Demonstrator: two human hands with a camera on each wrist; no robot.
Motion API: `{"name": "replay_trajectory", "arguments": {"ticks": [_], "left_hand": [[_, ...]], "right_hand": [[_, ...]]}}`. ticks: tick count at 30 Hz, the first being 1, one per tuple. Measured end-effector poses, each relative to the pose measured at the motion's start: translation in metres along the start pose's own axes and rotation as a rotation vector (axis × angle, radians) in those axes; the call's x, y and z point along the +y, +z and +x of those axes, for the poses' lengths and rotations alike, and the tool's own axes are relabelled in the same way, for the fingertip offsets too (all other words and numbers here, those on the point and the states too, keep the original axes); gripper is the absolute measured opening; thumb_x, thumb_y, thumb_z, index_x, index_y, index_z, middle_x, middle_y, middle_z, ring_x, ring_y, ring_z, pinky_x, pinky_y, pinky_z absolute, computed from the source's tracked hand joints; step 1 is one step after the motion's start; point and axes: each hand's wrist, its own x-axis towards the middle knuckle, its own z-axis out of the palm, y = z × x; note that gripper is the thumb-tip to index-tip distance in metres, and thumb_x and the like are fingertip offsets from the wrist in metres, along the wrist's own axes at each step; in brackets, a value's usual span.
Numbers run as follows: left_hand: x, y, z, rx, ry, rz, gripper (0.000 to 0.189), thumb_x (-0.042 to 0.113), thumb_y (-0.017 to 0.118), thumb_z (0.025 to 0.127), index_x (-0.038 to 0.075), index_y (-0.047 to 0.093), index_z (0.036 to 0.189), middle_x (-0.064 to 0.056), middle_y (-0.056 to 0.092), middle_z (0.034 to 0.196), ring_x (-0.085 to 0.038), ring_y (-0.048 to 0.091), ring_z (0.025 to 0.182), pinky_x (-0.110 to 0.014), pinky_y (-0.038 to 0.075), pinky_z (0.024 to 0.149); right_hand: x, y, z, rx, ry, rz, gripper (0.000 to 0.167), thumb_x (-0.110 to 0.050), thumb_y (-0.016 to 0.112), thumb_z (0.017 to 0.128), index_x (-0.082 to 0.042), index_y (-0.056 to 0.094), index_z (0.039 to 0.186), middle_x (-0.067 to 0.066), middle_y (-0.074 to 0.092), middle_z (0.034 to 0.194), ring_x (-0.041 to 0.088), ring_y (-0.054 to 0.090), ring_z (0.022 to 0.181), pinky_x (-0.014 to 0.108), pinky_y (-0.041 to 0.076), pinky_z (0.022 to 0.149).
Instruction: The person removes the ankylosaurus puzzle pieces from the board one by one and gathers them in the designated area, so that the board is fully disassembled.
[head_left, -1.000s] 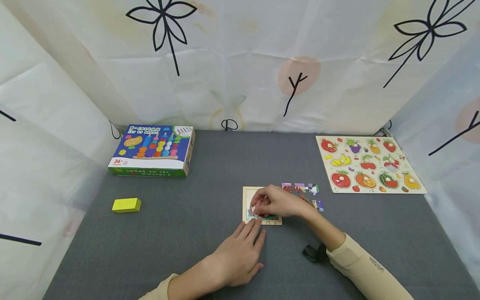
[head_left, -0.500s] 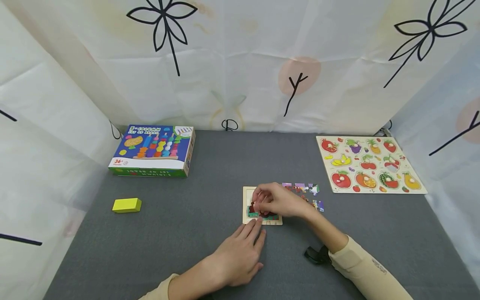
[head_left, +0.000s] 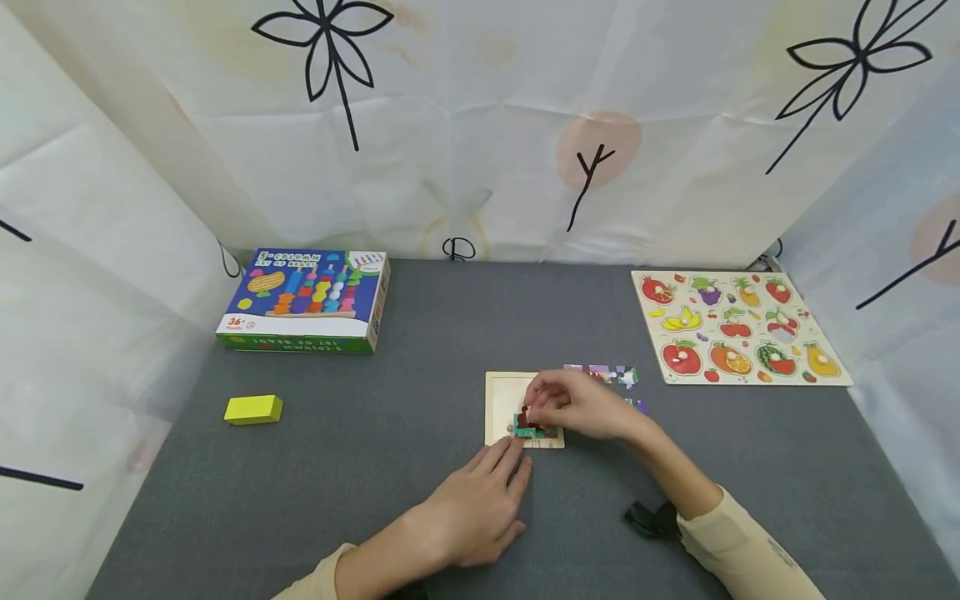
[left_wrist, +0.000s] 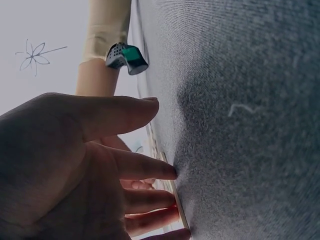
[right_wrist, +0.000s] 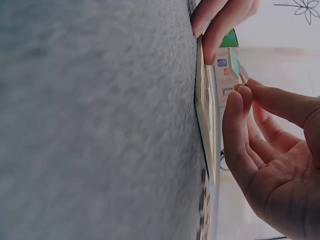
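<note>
In the head view, my right hand (head_left: 573, 404) pinches a brown and teal jigsaw piece (head_left: 522, 419) between thumb and fingertips, over the wooden puzzle tray (head_left: 499, 396). From the right wrist, the jigsaw piece (right_wrist: 235, 63) appears tilted and raised above the tray (right_wrist: 204, 92). My left hand (head_left: 476, 508) lies with straight fingers touching the tray's near edge. The left wrist view has its fingertips along the tray's rim, thumb (left_wrist: 125, 115) apart. Teal jigsaw pieces (head_left: 551, 434) show in the tray's lower right, partly hidden by the right hand.
Several loose jigsaw pieces (head_left: 626, 377) lie right of the tray, partly behind the right hand. A fruit puzzle board (head_left: 720, 333) is at the back right, a boxed bead set (head_left: 303, 300) at the back left. A yellow block (head_left: 253, 410) rests on the left.
My right hand has shifted right across the tray with the brown and teal jigsaw piece, uncovering the tray's bare left side. The left hand stays in place.
</note>
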Motion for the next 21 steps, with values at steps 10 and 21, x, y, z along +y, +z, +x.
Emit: {"name": "replay_trajectory", "arguments": {"ticks": [10, 21], "left_hand": [[-0.003, 0.0, 0.001, -0.016, 0.008, -0.034, 0.071, 0.055, 0.058, 0.109, 0.01, 0.049, 0.162, -0.017, 0.029, 0.179, -0.03, 0.034, 0.165, -0.039, 0.042, 0.13], [-0.004, 0.0, 0.004, -0.062, 0.001, -0.061, 0.071, 0.056, 0.056, 0.11, 0.012, 0.047, 0.164, -0.014, 0.028, 0.18, -0.028, 0.03, 0.167, -0.038, 0.038, 0.132]], "right_hand": [[0.009, -0.014, -0.025, 0.033, 0.041, 0.032, 0.015, -0.006, 0.076, 0.1, 0.002, 0.071, 0.112, 0.019, 0.077, 0.096, 0.017, 0.073, 0.079, 0.03, 0.066, 0.074], [0.017, -0.029, -0.052, 0.07, 0.088, 0.013, 0.015, -0.005, 0.074, 0.102, 0.003, 0.069, 0.113, 0.016, 0.075, 0.095, 0.013, 0.074, 0.08, 0.033, 0.067, 0.075]]}}
